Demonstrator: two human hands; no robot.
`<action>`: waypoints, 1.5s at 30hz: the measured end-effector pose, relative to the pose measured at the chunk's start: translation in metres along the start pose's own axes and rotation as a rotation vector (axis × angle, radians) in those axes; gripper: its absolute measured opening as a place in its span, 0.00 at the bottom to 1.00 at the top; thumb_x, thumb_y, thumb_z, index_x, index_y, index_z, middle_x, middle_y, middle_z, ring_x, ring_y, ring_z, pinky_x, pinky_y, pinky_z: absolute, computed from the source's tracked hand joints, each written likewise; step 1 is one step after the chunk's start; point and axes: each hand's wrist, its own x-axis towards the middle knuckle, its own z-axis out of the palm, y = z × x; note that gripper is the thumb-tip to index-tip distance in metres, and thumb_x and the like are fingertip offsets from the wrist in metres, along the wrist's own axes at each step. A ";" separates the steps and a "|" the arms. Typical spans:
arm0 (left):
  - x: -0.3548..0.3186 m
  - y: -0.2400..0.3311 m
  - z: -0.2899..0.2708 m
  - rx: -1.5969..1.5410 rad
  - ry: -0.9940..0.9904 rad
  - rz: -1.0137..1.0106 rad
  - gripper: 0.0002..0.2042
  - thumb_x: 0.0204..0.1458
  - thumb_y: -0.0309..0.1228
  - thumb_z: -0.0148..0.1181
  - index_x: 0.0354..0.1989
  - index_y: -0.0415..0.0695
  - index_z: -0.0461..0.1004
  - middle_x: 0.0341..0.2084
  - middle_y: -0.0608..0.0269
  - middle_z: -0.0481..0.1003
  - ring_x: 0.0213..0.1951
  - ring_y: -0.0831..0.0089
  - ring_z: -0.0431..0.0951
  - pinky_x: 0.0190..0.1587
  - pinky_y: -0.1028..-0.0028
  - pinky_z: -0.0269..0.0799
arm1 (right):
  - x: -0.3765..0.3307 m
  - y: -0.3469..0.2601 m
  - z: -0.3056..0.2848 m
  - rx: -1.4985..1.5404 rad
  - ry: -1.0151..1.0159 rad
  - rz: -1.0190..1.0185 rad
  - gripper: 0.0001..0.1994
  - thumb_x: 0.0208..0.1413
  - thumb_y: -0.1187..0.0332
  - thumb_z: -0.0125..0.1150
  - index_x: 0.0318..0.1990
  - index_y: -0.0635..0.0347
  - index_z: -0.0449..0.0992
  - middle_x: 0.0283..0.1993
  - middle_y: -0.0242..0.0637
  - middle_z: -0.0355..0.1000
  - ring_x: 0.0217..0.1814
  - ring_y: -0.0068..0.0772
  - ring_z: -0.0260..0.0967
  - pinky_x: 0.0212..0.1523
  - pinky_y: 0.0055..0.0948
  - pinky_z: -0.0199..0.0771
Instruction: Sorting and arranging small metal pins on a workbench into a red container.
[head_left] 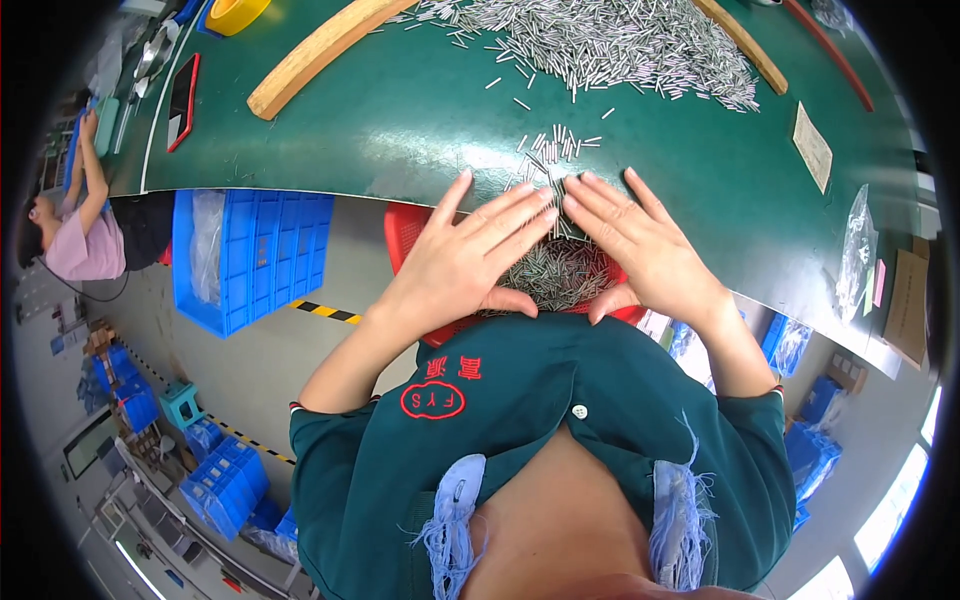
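My left hand (462,250) and my right hand (645,245) lie nearly flat at the near edge of the green table (380,150). Their fingers are stretched out and the fingertips almost meet, with nothing gripped in either. Between and just beyond the fingertips is a small cluster of short metal pins (557,148), some of them partly hidden by the fingers. Below the table edge, a red basket (402,232) sits against my body, holding many similar pins (560,275). Farther back on the table spreads a large heap of pins (610,45).
Wooden strips flank the heap, one on the left (325,55) and one on the right (748,52). A red-edged phone (183,103) and a yellow tape roll (236,14) lie at left, a paper tag (812,147) at right. A blue crate (255,260) stands beside the table; another person (85,240) works beyond.
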 end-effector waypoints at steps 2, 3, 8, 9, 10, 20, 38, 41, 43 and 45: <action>0.007 -0.009 -0.003 0.066 -0.014 0.000 0.48 0.39 0.64 0.58 0.68 0.45 0.63 0.69 0.60 0.62 0.70 0.62 0.60 0.71 0.45 0.44 | 0.006 0.007 -0.001 -0.023 0.053 0.016 0.56 0.36 0.33 0.60 0.72 0.60 0.56 0.76 0.42 0.53 0.80 0.41 0.45 0.76 0.53 0.42; 0.011 -0.013 -0.003 0.088 0.020 -0.057 0.49 0.40 0.65 0.56 0.69 0.44 0.61 0.70 0.58 0.60 0.71 0.60 0.59 0.71 0.45 0.44 | 0.010 0.013 -0.002 -0.048 0.108 0.031 0.57 0.36 0.32 0.58 0.72 0.60 0.55 0.76 0.44 0.51 0.80 0.43 0.44 0.76 0.53 0.41; 0.041 -0.031 0.004 0.168 0.063 -0.166 0.53 0.43 0.68 0.51 0.73 0.41 0.52 0.72 0.53 0.54 0.73 0.57 0.52 0.72 0.46 0.42 | 0.034 0.035 0.003 -0.202 0.198 0.138 0.58 0.42 0.26 0.48 0.73 0.62 0.50 0.76 0.50 0.48 0.81 0.45 0.41 0.77 0.49 0.39; 0.046 -0.030 0.005 0.176 0.019 -0.161 0.53 0.43 0.68 0.52 0.73 0.41 0.52 0.72 0.52 0.54 0.74 0.58 0.51 0.73 0.48 0.41 | 0.037 0.032 0.005 -0.170 0.182 0.093 0.59 0.41 0.26 0.48 0.73 0.64 0.50 0.76 0.50 0.49 0.81 0.45 0.41 0.77 0.49 0.39; 0.047 -0.028 0.005 0.178 0.020 -0.161 0.53 0.43 0.68 0.52 0.73 0.41 0.52 0.72 0.52 0.54 0.74 0.58 0.51 0.73 0.48 0.41 | 0.040 0.029 0.007 -0.138 0.164 0.048 0.59 0.41 0.26 0.48 0.73 0.65 0.49 0.76 0.50 0.50 0.81 0.44 0.41 0.77 0.49 0.39; -0.005 -0.001 -0.007 -0.069 -0.066 0.006 0.45 0.39 0.57 0.66 0.65 0.39 0.67 0.65 0.59 0.66 0.68 0.63 0.64 0.69 0.52 0.56 | 0.000 -0.007 0.011 0.096 0.026 -0.080 0.48 0.49 0.39 0.58 0.72 0.62 0.56 0.73 0.45 0.58 0.77 0.43 0.52 0.76 0.47 0.49; 0.097 -0.081 0.012 0.190 0.154 -0.174 0.49 0.51 0.62 0.60 0.73 0.41 0.50 0.71 0.36 0.50 0.73 0.48 0.51 0.72 0.46 0.45 | 0.040 0.074 -0.006 -0.146 0.295 0.212 0.53 0.53 0.36 0.59 0.73 0.69 0.46 0.76 0.56 0.48 0.80 0.47 0.41 0.78 0.45 0.39; 0.117 -0.079 0.016 0.148 0.167 -0.121 0.48 0.51 0.57 0.63 0.75 0.46 0.47 0.73 0.46 0.48 0.74 0.53 0.50 0.72 0.46 0.41 | 0.058 0.077 -0.002 -0.169 0.276 0.163 0.52 0.54 0.34 0.55 0.74 0.67 0.46 0.76 0.55 0.47 0.81 0.47 0.40 0.78 0.47 0.38; 0.114 -0.076 0.015 0.123 0.138 -0.097 0.47 0.51 0.56 0.63 0.75 0.46 0.48 0.73 0.47 0.49 0.74 0.53 0.50 0.72 0.46 0.42 | 0.061 0.075 0.002 -0.186 0.258 0.142 0.53 0.54 0.32 0.52 0.74 0.66 0.47 0.76 0.54 0.48 0.81 0.46 0.40 0.78 0.48 0.37; 0.104 -0.068 0.013 0.081 0.104 -0.088 0.46 0.51 0.54 0.64 0.74 0.45 0.49 0.73 0.50 0.50 0.74 0.54 0.49 0.72 0.47 0.44 | 0.059 0.067 0.004 -0.180 0.248 0.126 0.53 0.53 0.31 0.52 0.74 0.66 0.47 0.76 0.54 0.48 0.81 0.46 0.40 0.78 0.48 0.37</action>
